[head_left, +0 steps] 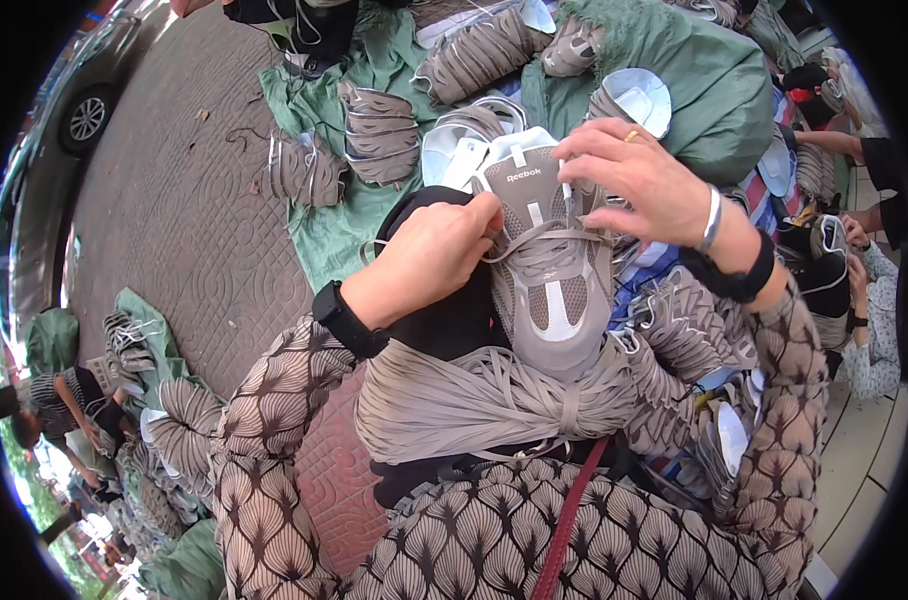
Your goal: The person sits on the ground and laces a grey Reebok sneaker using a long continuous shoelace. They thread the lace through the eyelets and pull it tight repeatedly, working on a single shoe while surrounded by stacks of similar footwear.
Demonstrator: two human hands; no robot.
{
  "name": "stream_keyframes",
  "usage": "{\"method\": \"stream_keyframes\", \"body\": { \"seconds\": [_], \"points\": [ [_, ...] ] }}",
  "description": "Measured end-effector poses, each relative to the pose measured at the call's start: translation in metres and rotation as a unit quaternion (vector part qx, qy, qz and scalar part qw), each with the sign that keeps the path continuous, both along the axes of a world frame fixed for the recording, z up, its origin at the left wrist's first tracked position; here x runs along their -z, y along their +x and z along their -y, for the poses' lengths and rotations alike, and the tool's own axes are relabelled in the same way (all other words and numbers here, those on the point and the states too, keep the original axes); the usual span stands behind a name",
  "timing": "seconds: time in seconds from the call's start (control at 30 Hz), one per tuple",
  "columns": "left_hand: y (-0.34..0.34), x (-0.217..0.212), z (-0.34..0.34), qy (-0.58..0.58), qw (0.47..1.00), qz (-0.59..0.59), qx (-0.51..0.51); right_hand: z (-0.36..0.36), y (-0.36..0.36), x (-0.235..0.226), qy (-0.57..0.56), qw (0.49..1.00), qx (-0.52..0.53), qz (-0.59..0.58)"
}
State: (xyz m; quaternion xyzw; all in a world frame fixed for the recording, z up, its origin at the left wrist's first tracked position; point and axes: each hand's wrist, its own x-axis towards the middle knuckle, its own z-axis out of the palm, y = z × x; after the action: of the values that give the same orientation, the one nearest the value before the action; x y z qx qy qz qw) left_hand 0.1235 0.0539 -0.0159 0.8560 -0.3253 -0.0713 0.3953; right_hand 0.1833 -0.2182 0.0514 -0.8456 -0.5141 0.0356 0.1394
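Note:
A grey sneaker point(554, 290) with a white toe stripe rests upright on my lap, toe toward me. Its grey shoelace point(549, 238) crosses the tongue in loose rows. At the sneaker's left edge, my left hand point(436, 248) is closed in a pinch on the shoelace, and a loop of it sticks out behind the wrist. My right hand point(646, 190) is at the right side of the collar, fingers bent and apart, the fingertips by the eyelet edge. Below the toe lies a thick tied bundle of grey laces point(474, 405) across my lap.
Stacked grey shoe uppers point(379, 135) lie ahead on green sacking point(324, 235). A full green sack point(709, 100) bulges at the far right. More uppers point(674, 340) are piled by my right arm. Other people's hands point(854, 235) work at the right; a car point(64, 120) stands far left.

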Motion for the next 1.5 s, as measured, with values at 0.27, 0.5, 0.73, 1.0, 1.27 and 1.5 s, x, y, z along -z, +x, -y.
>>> {"method": "stream_keyframes", "body": {
  "seconds": [0.27,0.5,0.73,1.0,1.27,1.5],
  "points": [
    [0.006,-0.012,0.008,0.184,0.978,0.097,0.037,-0.019,0.027,-0.002,-0.129,0.983,-0.127,-0.023],
    [0.02,-0.018,0.009,0.181,0.94,0.271,0.1,-0.019,0.031,0.008,-0.177,0.972,-0.115,-0.098],
    [0.029,-0.009,0.018,0.181,0.978,0.091,0.052,-0.022,0.005,0.027,-0.204,0.97,0.053,-0.122],
    [0.035,-0.015,0.029,0.287,0.949,0.103,0.081,-0.029,0.019,0.034,-0.03,0.958,0.133,-0.251],
    [0.079,-0.033,0.018,-0.067,0.987,-0.074,-0.125,-0.054,0.065,0.021,0.301,0.816,0.319,-0.376],
    [0.104,-0.034,0.012,-0.069,0.978,0.035,-0.196,-0.089,0.062,0.027,0.306,0.688,0.344,-0.561]
  ]
}}
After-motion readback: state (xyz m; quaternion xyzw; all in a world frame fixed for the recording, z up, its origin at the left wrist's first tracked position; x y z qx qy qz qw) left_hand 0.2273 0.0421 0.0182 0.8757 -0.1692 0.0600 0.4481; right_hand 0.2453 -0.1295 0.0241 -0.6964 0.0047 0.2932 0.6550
